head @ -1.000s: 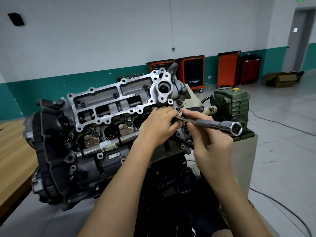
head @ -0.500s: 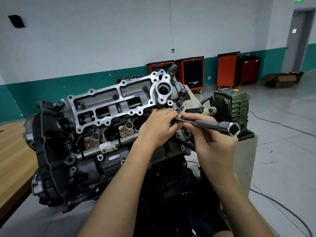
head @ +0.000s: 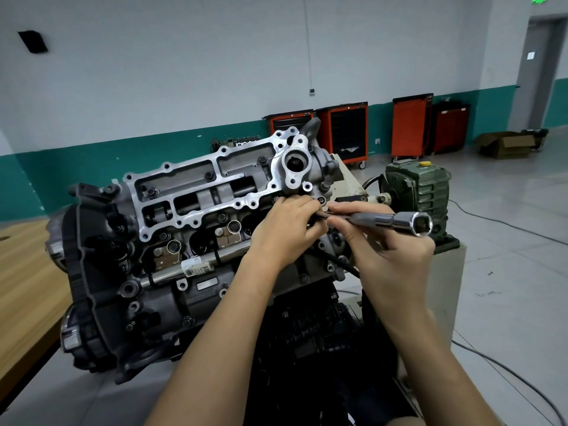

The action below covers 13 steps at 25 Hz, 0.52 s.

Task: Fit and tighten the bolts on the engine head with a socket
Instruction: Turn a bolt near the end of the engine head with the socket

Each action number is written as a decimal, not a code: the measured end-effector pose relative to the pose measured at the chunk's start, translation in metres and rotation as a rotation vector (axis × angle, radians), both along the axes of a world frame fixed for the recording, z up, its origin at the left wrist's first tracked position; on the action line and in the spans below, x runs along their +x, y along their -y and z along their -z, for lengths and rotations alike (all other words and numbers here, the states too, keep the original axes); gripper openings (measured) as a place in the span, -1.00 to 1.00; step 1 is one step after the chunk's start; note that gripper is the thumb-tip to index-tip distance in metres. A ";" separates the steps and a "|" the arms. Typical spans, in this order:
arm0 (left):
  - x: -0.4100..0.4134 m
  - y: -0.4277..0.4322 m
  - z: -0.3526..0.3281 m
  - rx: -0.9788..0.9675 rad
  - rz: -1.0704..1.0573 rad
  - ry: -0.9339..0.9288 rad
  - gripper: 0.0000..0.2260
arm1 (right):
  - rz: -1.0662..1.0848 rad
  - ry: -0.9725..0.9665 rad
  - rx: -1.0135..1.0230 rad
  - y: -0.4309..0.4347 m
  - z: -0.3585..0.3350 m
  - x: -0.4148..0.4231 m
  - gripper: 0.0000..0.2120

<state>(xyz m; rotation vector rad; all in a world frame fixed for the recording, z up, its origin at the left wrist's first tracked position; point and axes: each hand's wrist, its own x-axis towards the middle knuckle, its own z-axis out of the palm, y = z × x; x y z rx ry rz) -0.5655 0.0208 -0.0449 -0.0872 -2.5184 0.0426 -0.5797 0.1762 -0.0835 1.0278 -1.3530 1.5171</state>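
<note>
The engine head point(head: 196, 210) sits tilted on a stand, its bright aluminium cover facing me with several dark bolts in it. A chrome socket wrench point(head: 396, 222) lies nearly level, its open hex end pointing right toward me, its thin end against the head's right side. My right hand point(head: 384, 244) pinches the wrench shaft between thumb and fingers. My left hand point(head: 285, 229) curls round the wrench's thin end at the head, hiding the bolt there.
A green gearbox point(head: 421, 192) stands on the stand's white pedestal point(head: 445, 290) just right of my hands. A wooden bench point(head: 24, 272) is at the left. Orange tool cabinets point(head: 347, 133) line the far wall. Cables point(head: 507, 373) lie on the floor at right.
The wrench's socket end has swung upward and a little left, from pointing low right to nearly level. Both hands stayed at the same spot on the head.
</note>
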 end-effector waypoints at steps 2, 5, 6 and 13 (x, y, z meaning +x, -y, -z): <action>-0.001 0.001 0.000 -0.003 0.002 0.001 -0.82 | -0.038 0.037 -0.012 0.000 0.002 0.003 -0.84; -0.002 0.001 0.000 -0.017 -0.007 0.004 -0.80 | -0.077 0.035 0.071 0.001 0.005 0.005 -0.83; -0.001 0.001 0.000 -0.015 -0.008 0.004 -0.80 | -0.064 0.014 0.088 0.001 0.006 0.004 -0.83; 0.000 0.002 -0.001 -0.014 0.001 0.021 -0.77 | -0.109 0.052 0.001 0.001 0.001 0.005 -0.83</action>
